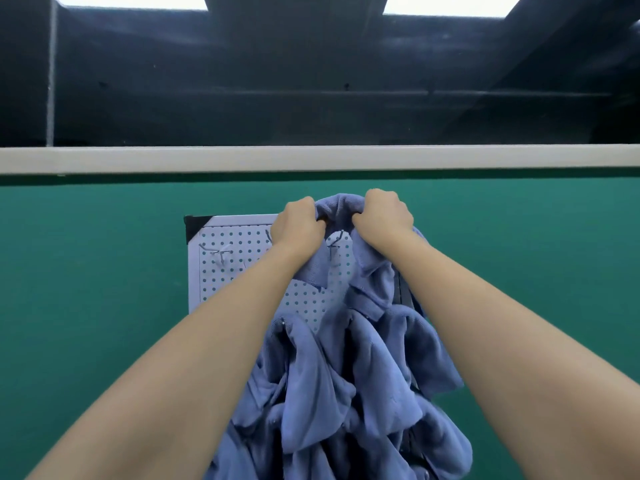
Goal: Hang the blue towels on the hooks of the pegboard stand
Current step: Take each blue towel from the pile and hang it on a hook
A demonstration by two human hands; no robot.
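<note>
Head cam, pegboard (221, 271) mid-frame, green surface (104, 254) behind, blue towel (346, 375) hiding right side, L hand (298, 220) + R hand (386, 214) gripping towel top.

Studio bench: green tabletop (104, 271), black backdrop (311, 81)

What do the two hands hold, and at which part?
The left hand and right hand both grip a blue towel at its bunched top edge.
</note>
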